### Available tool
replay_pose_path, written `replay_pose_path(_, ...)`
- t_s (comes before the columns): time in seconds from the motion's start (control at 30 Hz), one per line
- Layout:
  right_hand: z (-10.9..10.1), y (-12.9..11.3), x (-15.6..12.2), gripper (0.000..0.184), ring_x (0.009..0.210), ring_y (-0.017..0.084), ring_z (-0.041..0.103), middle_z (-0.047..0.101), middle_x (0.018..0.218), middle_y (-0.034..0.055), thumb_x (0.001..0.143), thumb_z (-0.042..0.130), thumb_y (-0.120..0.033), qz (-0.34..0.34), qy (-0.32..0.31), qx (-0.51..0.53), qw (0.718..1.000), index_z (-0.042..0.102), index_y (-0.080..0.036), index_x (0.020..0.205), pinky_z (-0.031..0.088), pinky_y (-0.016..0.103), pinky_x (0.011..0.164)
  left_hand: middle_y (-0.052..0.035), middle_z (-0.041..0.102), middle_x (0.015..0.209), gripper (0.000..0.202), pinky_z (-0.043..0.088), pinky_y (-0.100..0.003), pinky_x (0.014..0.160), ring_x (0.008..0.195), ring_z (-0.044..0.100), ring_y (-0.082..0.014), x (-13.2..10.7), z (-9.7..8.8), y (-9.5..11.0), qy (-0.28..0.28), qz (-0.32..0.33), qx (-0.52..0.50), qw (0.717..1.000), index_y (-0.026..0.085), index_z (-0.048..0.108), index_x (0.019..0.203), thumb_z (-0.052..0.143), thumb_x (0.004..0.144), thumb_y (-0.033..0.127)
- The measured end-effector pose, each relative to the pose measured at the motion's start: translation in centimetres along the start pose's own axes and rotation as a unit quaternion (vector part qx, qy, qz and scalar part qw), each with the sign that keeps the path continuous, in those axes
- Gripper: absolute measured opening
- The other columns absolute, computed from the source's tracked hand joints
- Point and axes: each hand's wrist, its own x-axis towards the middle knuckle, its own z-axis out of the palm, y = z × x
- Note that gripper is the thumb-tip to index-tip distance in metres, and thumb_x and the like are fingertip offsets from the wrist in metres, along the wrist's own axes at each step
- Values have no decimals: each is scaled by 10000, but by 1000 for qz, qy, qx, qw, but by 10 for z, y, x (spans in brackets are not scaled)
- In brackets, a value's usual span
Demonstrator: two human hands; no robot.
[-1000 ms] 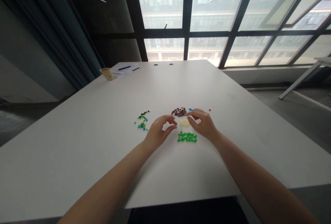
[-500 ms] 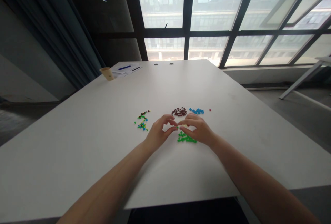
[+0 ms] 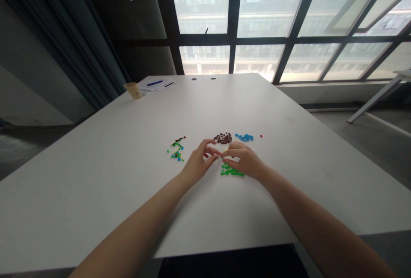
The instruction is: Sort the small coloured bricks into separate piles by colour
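My left hand point(image 3: 199, 161) and my right hand point(image 3: 245, 161) meet at their fingertips above the table. Thumb and fingers of each are pinched together on a tiny building brick, mostly hidden by the fingertips; its colour is hard to make out now. Just below my right hand lies a pile of green bricks point(image 3: 233, 171), partly covered by it. Beyond the fingers sit a dark brown pile point(image 3: 222, 137) and a blue pile point(image 3: 244, 137). Something dark red point(image 3: 206, 155) shows between my left fingers and thumb. Pale pieces behind my right hand are mostly covered.
Mixed small bricks point(image 3: 176, 155) are scattered left of my hands. One red piece point(image 3: 261, 136) lies right of the blue pile. Far left on the white table point(image 3: 105, 154) stand a paper cup point(image 3: 133, 91) and sheets of paper point(image 3: 147, 86) with a blue pen point(image 3: 154, 83).
The hands stay nearly in place, with small finger movements. A green bit seen between the fingertips before is now mostly hidden, and the dark red spot by my left hand has come into view.
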Motion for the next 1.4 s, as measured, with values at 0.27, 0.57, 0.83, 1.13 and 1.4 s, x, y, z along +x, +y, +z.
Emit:
replay_pose_path(0.27, 24, -1, -6, 95, 707, 119, 501, 554, 687, -5, 680, 636, -181, 146, -108, -12, 983, 688, -235, 737, 350, 228, 659, 6, 661, 863, 334, 435, -262, 689, 763, 596, -120, 1, -2, -6, -8, -9, 51, 999, 252, 404, 1073, 528, 763, 237)
replay_pose_path(0.57, 17, -2, -4, 128, 662, 116, 505, 584, 704, 10, 726, 589, -206, 175, -135, -37, 975, 699, -230, 787, 346, 229, 634, 10, 652, 860, 307, 432, -248, 682, 753, 586, -118, 2, -4, -5, -19, -1, 73, 997, 248, 423, 1073, 500, 775, 259)
replay_pose_path(0.83, 15, 2, -7, 313, 631, 99, 496, 572, 697, 7, 704, 471, -52, 152, -137, -29, 978, 707, -240, 788, 347, 209, 608, -43, 637, 832, 167, 414, -270, 691, 728, 572, -162, 11, -54, -27, 14, -64, 287, 956, 190, 603, 808, 446, 759, 223)
replay_pose_path(1.13, 4, 18, -6, 275, 625, 112, 500, 590, 689, 13, 697, 435, -76, 184, -43, -29, 981, 677, -198, 749, 373, 233, 634, -68, 654, 869, 192, 419, -245, 667, 770, 592, -189, 10, -85, -47, -151, -227, 381, 883, 171, 645, 795, 590, 611, 181)
replay_pose_path(1.4, -13, 33, -6, 262, 614, 118, 485, 570, 715, 18, 694, 433, -125, 236, -6, -75, 969, 671, -203, 771, 372, 251, 643, -63, 646, 858, 152, 406, -244, 638, 763, 580, -186, 12, -80, -43, -156, -242, 406, 867, 169, 627, 762, 583, 622, 207)
